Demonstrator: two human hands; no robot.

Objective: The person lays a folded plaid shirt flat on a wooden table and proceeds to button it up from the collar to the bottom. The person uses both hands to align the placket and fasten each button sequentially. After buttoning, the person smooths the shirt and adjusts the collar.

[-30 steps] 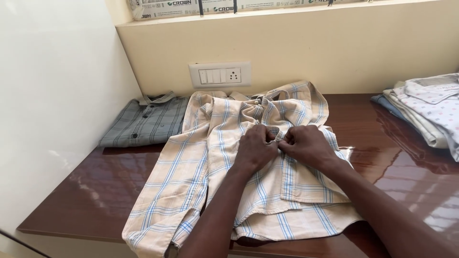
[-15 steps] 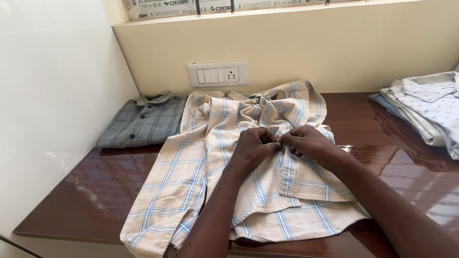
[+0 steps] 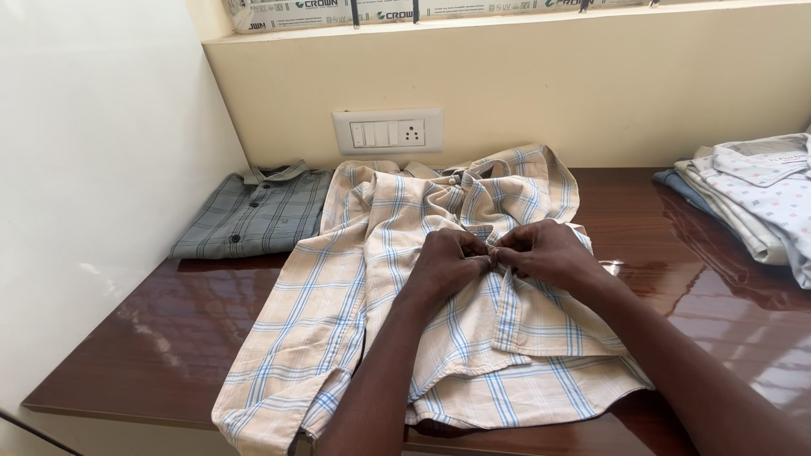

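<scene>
Both hands, left hand (image 3: 452,260) and right hand (image 3: 541,252), meet fingertip to fingertip, pinching the front placket of a cream shirt with blue checks (image 3: 380,338), spread flat mid-table on the glossy dark brown wooden table (image 3: 152,355) so its front edges line up; a folded grey checked shirt (image 3: 253,213) lies far left.

Bright, sharp – tabletop (image 3: 726,279) glare (right).
</scene>
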